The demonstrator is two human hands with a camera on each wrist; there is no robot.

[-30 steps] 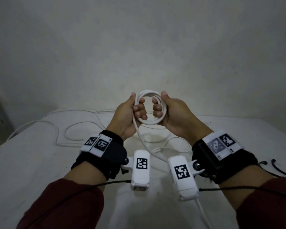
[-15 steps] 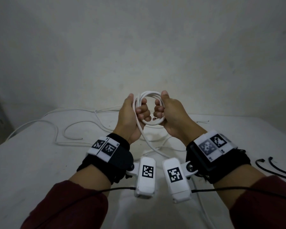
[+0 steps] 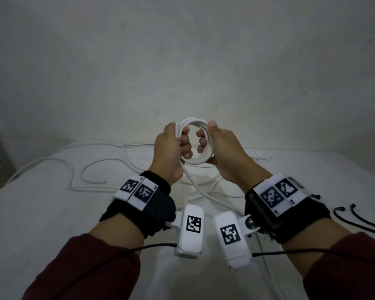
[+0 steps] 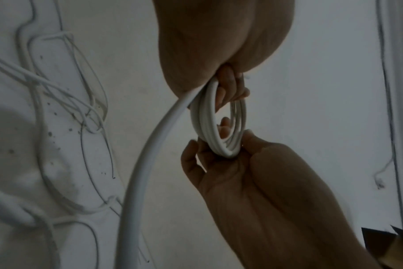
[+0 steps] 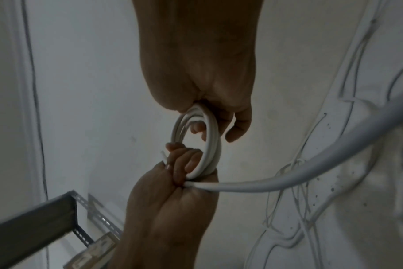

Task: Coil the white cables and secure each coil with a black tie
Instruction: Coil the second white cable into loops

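A white cable coil (image 3: 193,121) of several turns is held upright above the table between both hands. My left hand (image 3: 171,148) grips its left side, fingers curled through the ring. My right hand (image 3: 223,146) grips the right side, thumb on top. The cable's loose tail (image 3: 195,185) runs from under my left hand down to the table. In the left wrist view, the coil (image 4: 203,118) sits between my left hand (image 4: 219,45) and right hand (image 4: 265,182). In the right wrist view, the coil (image 5: 211,138) and its tail (image 5: 288,182) show likewise. Two black ties (image 3: 355,226) lie at the right.
More loose white cable (image 3: 91,144) winds over the white table (image 3: 41,213) at the left and behind my hands. A pale wall rises just beyond the table. A grey metal rack (image 5: 35,218) stands off to the left.
Both hands have drawn closer together and nearer to me. The left fingers have curled further through the ring, and the coil looks tighter.
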